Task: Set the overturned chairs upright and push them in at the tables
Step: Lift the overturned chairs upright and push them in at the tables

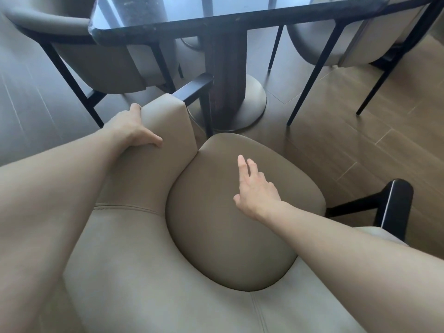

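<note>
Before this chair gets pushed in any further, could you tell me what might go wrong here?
The chair's black arm tip is already close to the table pedestal, so pushing straight could knock it. Only the left hand grips the armrest; the right hand hovers open over the seat, so the chair may swivel.

Wood-plank floor [360, 131] carries a dark table [240, 18] on a center post w/ round metal base [254, 102]. Three beige chairs stand upright on it: near [228, 224], left [108, 61], right [336, 44].
</note>
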Demonstrator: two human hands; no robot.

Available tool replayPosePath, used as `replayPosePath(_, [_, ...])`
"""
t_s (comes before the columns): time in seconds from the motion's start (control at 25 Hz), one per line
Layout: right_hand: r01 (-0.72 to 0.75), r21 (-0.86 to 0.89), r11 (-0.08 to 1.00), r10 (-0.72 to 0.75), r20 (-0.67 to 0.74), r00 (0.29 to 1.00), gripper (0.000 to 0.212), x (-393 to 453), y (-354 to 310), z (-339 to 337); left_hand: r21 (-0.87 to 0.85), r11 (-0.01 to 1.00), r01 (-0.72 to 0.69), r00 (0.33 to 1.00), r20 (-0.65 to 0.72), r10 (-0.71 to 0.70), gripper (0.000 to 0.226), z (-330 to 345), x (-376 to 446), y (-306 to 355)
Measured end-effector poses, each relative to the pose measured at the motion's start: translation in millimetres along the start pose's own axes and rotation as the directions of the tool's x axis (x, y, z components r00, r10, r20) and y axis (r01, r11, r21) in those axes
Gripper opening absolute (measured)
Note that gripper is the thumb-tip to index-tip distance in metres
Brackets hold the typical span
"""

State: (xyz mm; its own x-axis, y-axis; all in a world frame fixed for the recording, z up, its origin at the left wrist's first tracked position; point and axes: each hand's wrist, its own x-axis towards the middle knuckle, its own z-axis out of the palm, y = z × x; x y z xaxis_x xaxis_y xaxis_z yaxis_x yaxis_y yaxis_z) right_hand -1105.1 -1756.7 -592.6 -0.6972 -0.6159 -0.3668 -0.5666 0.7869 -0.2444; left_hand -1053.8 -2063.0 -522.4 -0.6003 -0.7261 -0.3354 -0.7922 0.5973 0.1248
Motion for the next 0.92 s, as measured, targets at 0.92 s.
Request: replayPosePath(0.92, [-0.077, -0.132, 0.988, 0.099, 0.170, 0.980, 0.058, -74, 0, 16, 0.493, 0.781, -0.383, 0.904, 0.029, 0.426, 0.087, 76, -117, 13])
